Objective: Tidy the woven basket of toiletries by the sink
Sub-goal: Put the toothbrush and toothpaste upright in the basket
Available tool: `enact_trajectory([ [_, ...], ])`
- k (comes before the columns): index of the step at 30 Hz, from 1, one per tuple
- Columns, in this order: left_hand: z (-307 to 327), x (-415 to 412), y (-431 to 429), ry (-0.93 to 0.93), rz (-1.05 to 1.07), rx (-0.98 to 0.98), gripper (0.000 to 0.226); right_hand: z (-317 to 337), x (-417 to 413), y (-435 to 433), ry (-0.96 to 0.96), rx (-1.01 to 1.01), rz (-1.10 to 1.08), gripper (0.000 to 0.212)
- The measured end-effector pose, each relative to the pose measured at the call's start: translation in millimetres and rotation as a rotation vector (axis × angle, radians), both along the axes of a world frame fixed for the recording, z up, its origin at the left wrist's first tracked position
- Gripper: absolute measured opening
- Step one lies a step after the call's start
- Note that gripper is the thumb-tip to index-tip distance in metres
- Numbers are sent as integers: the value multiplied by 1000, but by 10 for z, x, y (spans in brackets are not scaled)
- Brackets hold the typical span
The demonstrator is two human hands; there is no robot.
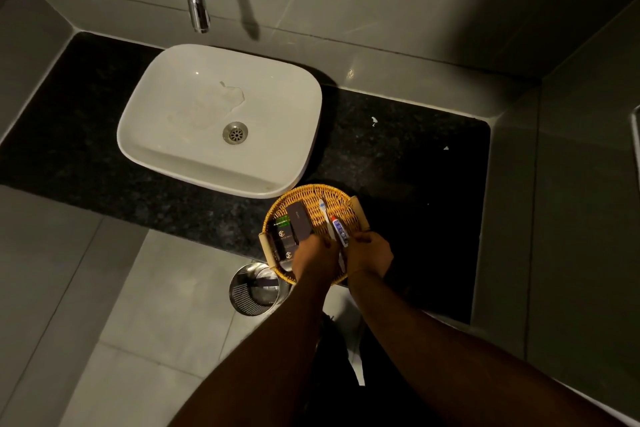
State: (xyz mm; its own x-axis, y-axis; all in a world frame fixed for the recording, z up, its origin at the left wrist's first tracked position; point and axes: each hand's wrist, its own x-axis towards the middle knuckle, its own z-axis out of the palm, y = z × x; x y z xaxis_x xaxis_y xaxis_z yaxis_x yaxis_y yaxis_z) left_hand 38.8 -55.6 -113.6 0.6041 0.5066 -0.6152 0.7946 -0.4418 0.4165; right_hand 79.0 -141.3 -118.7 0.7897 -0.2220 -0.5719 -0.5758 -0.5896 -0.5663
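Nearest the camera, two bare forearms entering from 6 o'clock and converging over the woven basket [341, 196], set at the front edge of the dark counter [415, 156], at 5 o'clock from the white basin [194, 163].

Left hand [317, 251]: curled over the basket's near side, apparently closed on the lower end of a dark flat box [298, 220]; finger contact hidden by the knuckles. Further dark packets [288, 244] and a green item [283, 219] lying at 9 o'clock inside the basket.

Right hand [370, 253]: closed near the lower ends of the toothbrush [325, 213] and small toothpaste tube [338, 228]; which one is pinched, not discernible.

Step in hand, as judged: squaring contents into parallel rows. Best done with box aligned beside the packets, brush and tube kept together at 3 o'clock, basket held from sliding off the counter lip.

Surroundings, left to right: grey floor tiles, metal bin [256, 288] below the counter, chrome tap [199, 7] at 12 o'clock, grey wall tiles, dim lighting.
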Motion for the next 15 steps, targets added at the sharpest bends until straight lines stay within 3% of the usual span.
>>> enact_trajectory([
  [9, 142, -38, 19, -169, -11, 4, 47, 101, 49, 13, 15, -50, -111, 27],
  [15, 272, -157, 161, -169, -128, 178, 46, 241, 24, -94, -41, -125, 94, 22],
])
